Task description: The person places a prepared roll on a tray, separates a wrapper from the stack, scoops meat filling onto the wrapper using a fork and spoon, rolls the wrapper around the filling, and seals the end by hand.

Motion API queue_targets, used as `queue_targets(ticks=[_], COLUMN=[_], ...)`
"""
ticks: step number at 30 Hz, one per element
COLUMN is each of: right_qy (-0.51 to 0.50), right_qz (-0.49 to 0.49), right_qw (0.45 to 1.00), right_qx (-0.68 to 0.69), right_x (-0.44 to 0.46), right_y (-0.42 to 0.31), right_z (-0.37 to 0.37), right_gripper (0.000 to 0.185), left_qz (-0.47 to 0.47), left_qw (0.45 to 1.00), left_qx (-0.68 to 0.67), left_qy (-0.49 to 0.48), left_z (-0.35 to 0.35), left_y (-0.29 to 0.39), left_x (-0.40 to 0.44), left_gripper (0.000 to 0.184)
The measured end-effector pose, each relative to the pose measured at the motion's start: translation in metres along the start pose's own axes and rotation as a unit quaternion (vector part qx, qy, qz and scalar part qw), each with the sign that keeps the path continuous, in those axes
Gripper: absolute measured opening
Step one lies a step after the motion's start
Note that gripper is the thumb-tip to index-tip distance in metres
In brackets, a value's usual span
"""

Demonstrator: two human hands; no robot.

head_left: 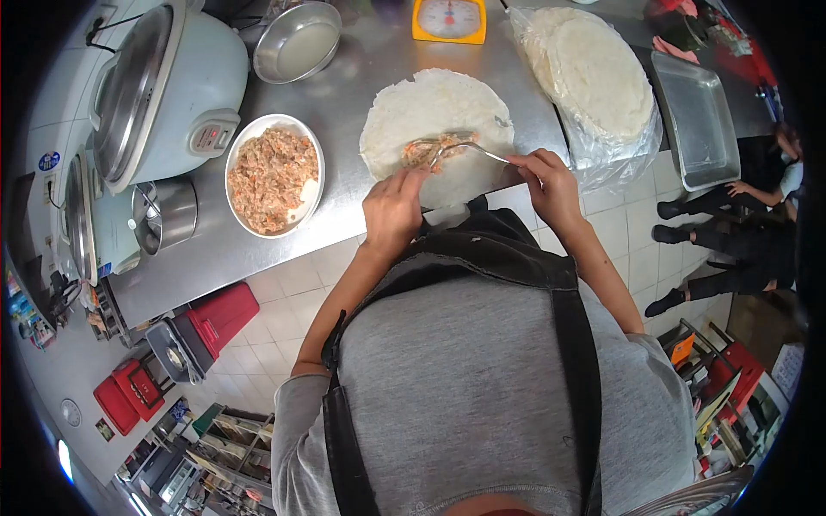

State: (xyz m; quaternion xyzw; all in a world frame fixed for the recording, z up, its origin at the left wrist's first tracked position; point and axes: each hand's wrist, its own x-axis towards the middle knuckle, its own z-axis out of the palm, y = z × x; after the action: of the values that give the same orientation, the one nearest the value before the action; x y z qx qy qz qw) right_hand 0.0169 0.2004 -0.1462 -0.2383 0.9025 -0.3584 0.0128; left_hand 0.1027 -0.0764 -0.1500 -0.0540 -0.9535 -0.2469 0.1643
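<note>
A round, pale wrapper sheet (pixel 447 96) lies on the steel counter in front of me, one edge torn. A strip of orange-flecked minced filling (pixel 417 153) rests across its middle. My right hand (pixel 552 185) pinches the end of a metal spoon (pixel 487 153), whose other end reaches into the filling. My left hand (pixel 396 205) is at the sheet's near left, its fingers curled with the tips against the filling; what they grip is hidden. To the left stands a white oval bowl (pixel 319 182) of the same filling.
Behind are a metal bowl (pixel 297 53) of cloudy liquid and a yellow scale (pixel 449 19). Stacked wrappers (pixel 598 73) in plastic lie right, beside a metal tray (pixel 707 125). A large cooker (pixel 202 86) stands left. Other people's legs (pixel 714 202) show at far right.
</note>
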Motion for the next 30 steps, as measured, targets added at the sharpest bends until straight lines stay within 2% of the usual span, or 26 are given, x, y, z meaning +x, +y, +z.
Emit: queue_targets(ticks=[5,9,13,14,16,19,25,28,30], right_qy=[0.002,0.004,-0.005,-0.011,-0.027,-0.038,-0.018,-0.013,-0.011], right_qz=[0.030,0.064,0.089,0.087,0.085,0.086,0.091,0.116,0.154], right_qw=[0.999,0.998,0.994,0.994,0.994,0.993,0.987,0.982,0.977], right_qx=[0.027,0.018,0.060,0.062,0.065,0.070,0.130,0.146,0.150], right_x=[-0.013,-0.016,-0.022,-0.024,-0.029,-0.034,-0.041,-0.040,-0.039], right_y=[0.006,0.014,0.014,0.016,0.015,0.012,0.013,0.010,0.011], right_z=[-0.016,-0.016,-0.024,-0.024,-0.024,-0.027,-0.035,-0.040,-0.038], right_gripper=[0.027,0.028,0.026,0.026,0.026,0.025,0.022,0.022,0.022], left_qz=[-0.042,0.010,-0.030,-0.089,-0.207,-0.243,-0.437,-0.427,-0.301], left_qw=[0.999,0.999,0.997,0.988,0.945,0.883,0.690,0.699,0.835], left_qx=[-0.030,-0.025,-0.067,-0.129,-0.248,-0.400,-0.540,-0.529,-0.433], left_qy=[0.001,0.029,0.007,-0.011,-0.045,-0.040,-0.203,-0.224,-0.158], left_z=[-0.022,0.005,-0.016,-0.012,0.007,0.028,0.003,-0.021,-0.029], left_y=[0.000,-0.005,0.006,0.006,0.005,-0.002,-0.016,-0.005,-0.004], left_x=[-0.007,-0.007,-0.001,-0.002,-0.008,-0.010,-0.017,-0.013,-0.020], left_gripper=[0.033,0.024,0.018,0.017,0.015,0.016,0.016,0.017,0.018])
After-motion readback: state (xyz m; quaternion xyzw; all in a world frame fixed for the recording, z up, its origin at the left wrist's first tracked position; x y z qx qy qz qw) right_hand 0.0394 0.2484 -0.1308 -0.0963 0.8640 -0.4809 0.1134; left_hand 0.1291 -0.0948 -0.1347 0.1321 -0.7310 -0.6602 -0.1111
